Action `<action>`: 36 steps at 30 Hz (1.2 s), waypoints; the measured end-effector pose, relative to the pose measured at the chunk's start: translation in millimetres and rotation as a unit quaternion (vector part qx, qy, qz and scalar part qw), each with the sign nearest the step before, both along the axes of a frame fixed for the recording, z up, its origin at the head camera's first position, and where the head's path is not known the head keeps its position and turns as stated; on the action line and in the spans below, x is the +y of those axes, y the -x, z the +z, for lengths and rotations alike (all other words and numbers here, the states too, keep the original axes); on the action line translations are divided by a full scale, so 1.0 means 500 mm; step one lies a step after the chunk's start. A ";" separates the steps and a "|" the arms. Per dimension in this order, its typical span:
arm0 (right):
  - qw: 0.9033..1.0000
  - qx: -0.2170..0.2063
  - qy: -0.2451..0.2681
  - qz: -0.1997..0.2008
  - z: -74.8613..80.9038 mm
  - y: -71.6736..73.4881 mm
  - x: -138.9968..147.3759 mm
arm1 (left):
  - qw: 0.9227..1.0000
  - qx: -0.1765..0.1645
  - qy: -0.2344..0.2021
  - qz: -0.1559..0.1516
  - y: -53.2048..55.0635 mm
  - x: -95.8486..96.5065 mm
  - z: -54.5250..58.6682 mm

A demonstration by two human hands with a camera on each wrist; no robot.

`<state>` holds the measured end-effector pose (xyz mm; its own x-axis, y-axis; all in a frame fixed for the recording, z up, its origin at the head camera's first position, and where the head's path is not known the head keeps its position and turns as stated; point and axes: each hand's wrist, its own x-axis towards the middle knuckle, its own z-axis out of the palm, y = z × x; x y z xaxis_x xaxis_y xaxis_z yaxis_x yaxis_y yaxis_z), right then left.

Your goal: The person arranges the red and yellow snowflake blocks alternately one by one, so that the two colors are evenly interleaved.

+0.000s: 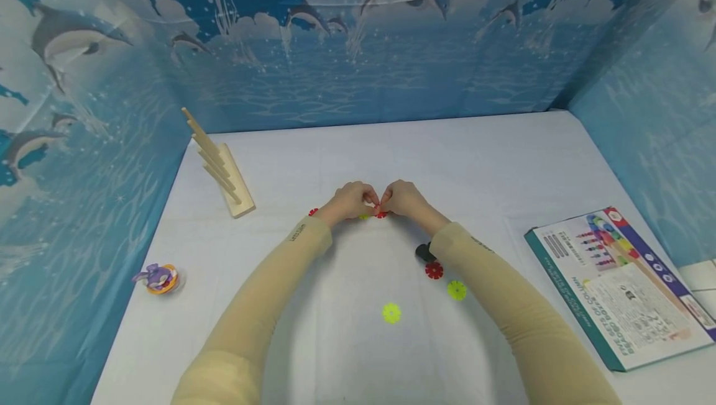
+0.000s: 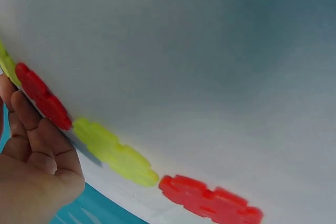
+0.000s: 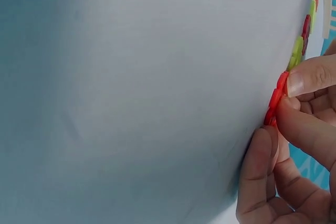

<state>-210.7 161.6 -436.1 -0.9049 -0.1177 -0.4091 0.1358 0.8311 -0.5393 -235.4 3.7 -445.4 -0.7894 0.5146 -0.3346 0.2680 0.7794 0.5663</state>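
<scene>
Look left first: on the white table (image 1: pixel 335 349), a row of flower discs, with the end red disc (image 2: pixel 210 199), the next yellow disc (image 2: pixel 115 153), the middle red disc (image 2: pixel 44 98) and the second yellow disc (image 3: pixel 295 54). Edge to edge, or nearly; cannot tell if hooked together. Next, the left hand (image 1: pixel 352 200): arm stretched forward, wrist turned in, thumb and finger pinched on the held red disc (image 3: pixel 271 108). Right there between both hands, at the row's right end, low by the table. Likely very light, stiff and a bit slippery, like thin plastic; hard to break, but maybe bendy if squeezed. Best to pinch by the rim with fingertips, leaving the notches free. Then the right hand (image 1: pixel 407 199): arm slanted in from the right, fingertips together on that same disc, other fingers curled. Farther right, near the sleeve, a loose red disc (image 1: pixel 434 270), flat.
</scene>
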 end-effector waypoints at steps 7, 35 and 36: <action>1.000 -0.008 0.020 0.005 0.009 -0.013 0.015 | 1.000 -0.008 -0.003 0.006 0.000 0.000 -0.004; 0.979 -0.025 0.136 0.147 0.015 -0.303 0.021 | 1.000 0.004 -0.015 0.005 -0.005 -0.003 -0.007; 0.980 -0.023 0.133 0.149 0.011 -0.310 0.019 | 1.000 0.004 -0.014 0.004 -0.005 -0.003 -0.006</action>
<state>-55.9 170.9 -430.5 -0.7962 -0.4812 -0.3667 -0.0622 0.6680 -0.7416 -232.8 2.4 -448.6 -0.7965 0.5169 -0.3135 0.2660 0.7653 0.5862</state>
